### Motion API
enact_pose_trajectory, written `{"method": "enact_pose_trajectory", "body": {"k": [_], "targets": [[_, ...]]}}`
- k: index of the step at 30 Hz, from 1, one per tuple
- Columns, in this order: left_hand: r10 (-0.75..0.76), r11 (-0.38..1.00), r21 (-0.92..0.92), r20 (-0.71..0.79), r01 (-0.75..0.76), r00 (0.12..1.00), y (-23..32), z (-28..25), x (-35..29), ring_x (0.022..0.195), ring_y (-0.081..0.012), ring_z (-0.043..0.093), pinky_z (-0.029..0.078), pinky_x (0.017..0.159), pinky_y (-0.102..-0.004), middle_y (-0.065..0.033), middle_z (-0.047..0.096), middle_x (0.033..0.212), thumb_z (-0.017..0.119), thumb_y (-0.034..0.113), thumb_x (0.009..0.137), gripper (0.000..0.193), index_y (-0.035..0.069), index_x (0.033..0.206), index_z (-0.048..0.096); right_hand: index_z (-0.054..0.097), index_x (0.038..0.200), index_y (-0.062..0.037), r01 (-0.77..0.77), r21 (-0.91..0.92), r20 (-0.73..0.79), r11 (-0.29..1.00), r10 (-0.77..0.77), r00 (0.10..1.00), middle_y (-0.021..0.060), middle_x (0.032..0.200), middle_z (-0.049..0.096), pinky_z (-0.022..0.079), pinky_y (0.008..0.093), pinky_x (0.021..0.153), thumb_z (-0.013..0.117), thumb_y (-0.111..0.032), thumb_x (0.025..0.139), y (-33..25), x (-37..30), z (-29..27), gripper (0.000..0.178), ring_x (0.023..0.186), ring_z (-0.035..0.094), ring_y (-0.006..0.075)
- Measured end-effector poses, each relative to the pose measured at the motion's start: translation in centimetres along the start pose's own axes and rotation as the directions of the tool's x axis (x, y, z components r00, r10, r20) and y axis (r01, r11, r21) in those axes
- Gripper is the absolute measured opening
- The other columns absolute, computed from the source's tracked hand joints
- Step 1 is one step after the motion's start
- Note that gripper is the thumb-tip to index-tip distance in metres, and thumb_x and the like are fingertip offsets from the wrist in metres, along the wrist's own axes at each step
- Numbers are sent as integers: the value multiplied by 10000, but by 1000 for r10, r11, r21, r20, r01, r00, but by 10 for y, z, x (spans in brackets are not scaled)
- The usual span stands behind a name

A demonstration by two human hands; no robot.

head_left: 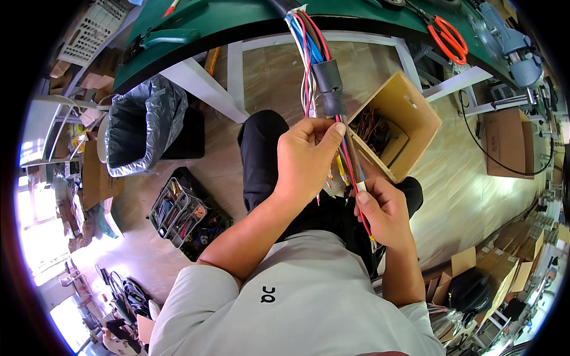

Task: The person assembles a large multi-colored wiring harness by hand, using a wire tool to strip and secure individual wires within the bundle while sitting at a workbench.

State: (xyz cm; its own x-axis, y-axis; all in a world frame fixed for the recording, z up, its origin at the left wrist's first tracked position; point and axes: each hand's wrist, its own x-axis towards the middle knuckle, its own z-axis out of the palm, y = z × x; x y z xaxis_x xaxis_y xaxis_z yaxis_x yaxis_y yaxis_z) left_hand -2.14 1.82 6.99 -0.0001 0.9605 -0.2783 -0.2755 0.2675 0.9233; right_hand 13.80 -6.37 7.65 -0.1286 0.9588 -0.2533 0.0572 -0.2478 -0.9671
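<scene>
A thick multi-core cable (307, 37) hangs over the front edge of the green bench, its red, blue, brown and white wires fanned out. Around part of the bundle sits a black sleeve (328, 83). Just below that sleeve, my left hand (306, 157) pinches the wires between thumb and fingers. Lower down and to the right, my right hand (383, 210) is closed on the red wire (363, 219) and its neighbours, near a small white tag (361, 186). Several loose wire ends with yellow and red tips dangle between my hands.
Orange-handled scissors (448, 40) and a green-handled tool (169, 37) lie on the green bench (237, 21). A wooden box (415, 113) with wire scraps stands beyond my right knee. To the left are a lined bin (139, 127) and a tool crate (181, 210).
</scene>
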Motion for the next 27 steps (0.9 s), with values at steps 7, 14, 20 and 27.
{"method": "enact_pose_trajectory", "body": {"k": [7, 14, 20, 27], "targets": [[81, 926, 366, 63, -98, 995, 5, -12, 4, 593, -32, 502, 394, 526, -209, 2, 583, 682, 669, 167, 928, 217, -46, 932, 625, 610, 959, 15, 84, -316, -116, 945, -126, 985, 52, 678, 611, 447, 260, 549, 628, -202, 946, 4, 5, 0, 219, 588, 556, 110], [-12, 962, 273, 121, -22, 993, 13, -9, 4, 607, -29, 496, 391, 529, -214, 10, 583, 702, 659, 160, 931, 202, -36, 902, 623, 608, 977, -3, 179, -639, -222, 748, -403, 888, 112, 840, 617, 488, 328, 634, 633, -166, 920, 20, 17, 9, 174, 716, 602, 254], [-15, 950, 310, 133, -27, 991, 7, -8, 11, 616, -31, 497, 396, 535, -215, 5, 595, 714, 663, 165, 929, 211, -40, 893, 625, 609, 1044, 6, 293, -190, -152, 937, -323, 934, 112, 964, 620, 492, 289, 693, 614, -237, 951, 17, 20, 4, 261, 820, 601, 204], [24, 929, 360, 176, -87, 984, 6, -16, 17, 656, -38, 524, 427, 571, -222, -9, 612, 728, 676, 163, 924, 227, -48, 854, 628, 585, 1011, 13, -182, -45, -10, 982, 182, 983, 38, 675, 622, 456, 226, 518, 596, -190, 966, 16, 36, 3, 208, 546, 561, 85]]}}
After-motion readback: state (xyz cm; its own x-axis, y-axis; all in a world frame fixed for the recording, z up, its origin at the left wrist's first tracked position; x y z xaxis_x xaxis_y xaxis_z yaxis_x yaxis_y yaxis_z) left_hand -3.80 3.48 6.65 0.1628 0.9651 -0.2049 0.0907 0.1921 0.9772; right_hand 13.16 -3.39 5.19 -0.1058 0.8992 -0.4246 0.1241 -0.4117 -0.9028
